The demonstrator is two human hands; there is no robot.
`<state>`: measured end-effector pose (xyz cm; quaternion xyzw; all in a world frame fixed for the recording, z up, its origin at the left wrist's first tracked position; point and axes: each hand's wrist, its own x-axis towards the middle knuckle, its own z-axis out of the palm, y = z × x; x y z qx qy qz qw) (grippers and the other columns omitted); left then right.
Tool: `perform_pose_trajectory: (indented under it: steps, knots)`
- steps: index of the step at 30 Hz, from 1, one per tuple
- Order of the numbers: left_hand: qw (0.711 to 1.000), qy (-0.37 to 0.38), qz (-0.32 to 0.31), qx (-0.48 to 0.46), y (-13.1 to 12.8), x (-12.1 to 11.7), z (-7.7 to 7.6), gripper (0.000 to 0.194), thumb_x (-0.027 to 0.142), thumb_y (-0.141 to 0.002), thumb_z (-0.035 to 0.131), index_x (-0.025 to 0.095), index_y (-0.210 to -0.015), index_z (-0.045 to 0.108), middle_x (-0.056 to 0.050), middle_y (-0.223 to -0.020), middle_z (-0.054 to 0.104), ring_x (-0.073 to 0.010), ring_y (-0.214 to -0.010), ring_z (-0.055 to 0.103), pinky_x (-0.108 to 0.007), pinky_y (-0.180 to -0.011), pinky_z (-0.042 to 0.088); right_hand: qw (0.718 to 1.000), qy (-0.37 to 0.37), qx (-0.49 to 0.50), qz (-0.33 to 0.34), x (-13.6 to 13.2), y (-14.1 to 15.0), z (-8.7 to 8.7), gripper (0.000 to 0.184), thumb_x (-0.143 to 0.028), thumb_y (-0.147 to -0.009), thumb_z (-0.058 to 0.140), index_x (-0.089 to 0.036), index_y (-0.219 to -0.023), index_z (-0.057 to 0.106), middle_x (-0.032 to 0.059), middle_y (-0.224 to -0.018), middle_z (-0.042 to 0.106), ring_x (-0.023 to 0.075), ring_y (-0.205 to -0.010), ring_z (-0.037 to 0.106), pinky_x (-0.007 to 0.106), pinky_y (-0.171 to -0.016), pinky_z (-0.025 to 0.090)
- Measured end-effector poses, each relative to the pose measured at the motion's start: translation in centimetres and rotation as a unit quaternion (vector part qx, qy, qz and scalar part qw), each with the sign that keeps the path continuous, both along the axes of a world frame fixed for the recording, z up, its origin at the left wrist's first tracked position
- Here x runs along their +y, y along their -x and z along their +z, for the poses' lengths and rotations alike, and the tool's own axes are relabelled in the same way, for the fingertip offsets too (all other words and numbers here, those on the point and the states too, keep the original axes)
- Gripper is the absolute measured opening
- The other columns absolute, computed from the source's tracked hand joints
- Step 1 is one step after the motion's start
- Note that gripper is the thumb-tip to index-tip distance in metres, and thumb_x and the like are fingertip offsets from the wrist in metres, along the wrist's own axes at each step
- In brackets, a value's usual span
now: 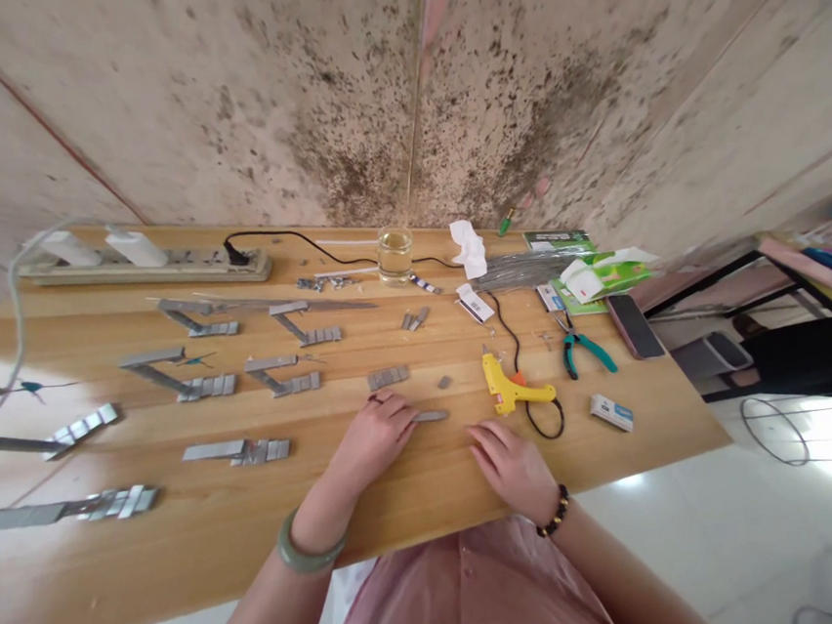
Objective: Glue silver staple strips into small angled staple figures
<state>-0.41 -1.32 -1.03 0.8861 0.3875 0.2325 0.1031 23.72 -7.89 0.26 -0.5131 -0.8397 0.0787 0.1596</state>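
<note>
My left hand (372, 437) rests on the wooden table (399, 492) with its fingers together, closed on a short grey strip (433, 416) whose end sticks out to the right. To the right of it, my right hand (515, 467) lies on the tabletop with fingers stretched out and nothing in them. Just beyond my left hand is a flat panel of grey pieces side by side (388, 378), and a small grey piece (444, 382) lies beside that. A yellow glue gun (515, 390) lies on its side beyond my right hand.
Several bent grey strip assemblies (283, 378) cover the left side. A power strip (148, 267) and a glass of pale liquid (394, 256) stand at the back. Teal-handled pliers (580, 352), a phone (635, 325), a small box (611, 412) and a green tissue pack (607, 275) lie right.
</note>
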Motion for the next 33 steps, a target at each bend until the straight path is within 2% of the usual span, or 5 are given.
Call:
perform_pose_trajectory:
  steps: [4, 9, 18, 27, 33]
  knots:
    - [1.0, 0.007, 0.003, -0.012, 0.0, 0.0, -0.1, 0.014, 0.018, -0.089, 0.053, 0.018, -0.092, 0.067, -0.008, -0.085, 0.064, -0.0219, -0.087, 0.058, -0.038, -0.08, 0.047, 0.999, 0.024, -0.03, -0.026, 1.5, 1.9, 0.3, 0.029, -0.019, -0.092, 0.048, -0.016, -0.119, 0.057, 0.0108, -0.107, 0.061, 0.0214, -0.092, 0.063, 0.034, -0.073, 0.057]
    - [1.0, 0.011, 0.016, -0.012, 0.2, 0.2, -0.4, 0.013, 0.021, -0.088, 0.056, 0.018, -0.091, 0.068, -0.008, -0.084, 0.062, -0.0215, -0.084, 0.057, -0.037, -0.078, 0.048, 0.998, 0.036, -0.033, -0.03, 2.0, 2.7, 0.1, 0.024, -0.018, -0.09, 0.051, -0.017, -0.113, 0.06, 0.0089, -0.102, 0.06, 0.0202, -0.09, 0.063, 0.033, -0.075, 0.056]
    - [1.0, 0.016, 0.019, 0.005, 0.1, 0.2, -0.2, 0.014, 0.021, -0.088, 0.056, 0.017, -0.086, 0.069, -0.007, -0.08, 0.061, -0.0208, -0.08, 0.057, -0.035, -0.074, 0.047, 0.998, 0.053, -0.023, -0.024, 2.1, 2.9, 0.1, 0.026, -0.018, -0.092, 0.049, -0.016, -0.115, 0.059, 0.0093, -0.105, 0.059, 0.0192, -0.09, 0.062, 0.032, -0.077, 0.055]
    - [0.999, 0.018, 0.024, -0.018, 0.2, 0.3, -0.6, 0.016, 0.023, -0.089, 0.054, 0.019, -0.086, 0.069, -0.007, -0.079, 0.061, -0.0198, -0.08, 0.058, -0.035, -0.075, 0.048, 0.999, 0.029, 0.017, -0.029, 2.0, 2.5, -0.5, 0.025, -0.017, -0.091, 0.047, -0.017, -0.113, 0.059, 0.0097, -0.103, 0.059, 0.0204, -0.092, 0.063, 0.035, -0.08, 0.056]
    - [0.997, 0.005, 0.066, -0.038, 0.3, 0.6, -1.0, 0.016, 0.024, -0.089, 0.054, 0.018, -0.087, 0.069, -0.008, -0.082, 0.063, -0.0209, -0.083, 0.058, -0.035, -0.076, 0.048, 0.998, 0.015, 0.051, -0.026, 1.3, 1.9, -0.8, 0.025, -0.016, -0.093, 0.043, -0.018, -0.112, 0.058, 0.0098, -0.104, 0.059, 0.0205, -0.095, 0.062, 0.036, -0.083, 0.056]
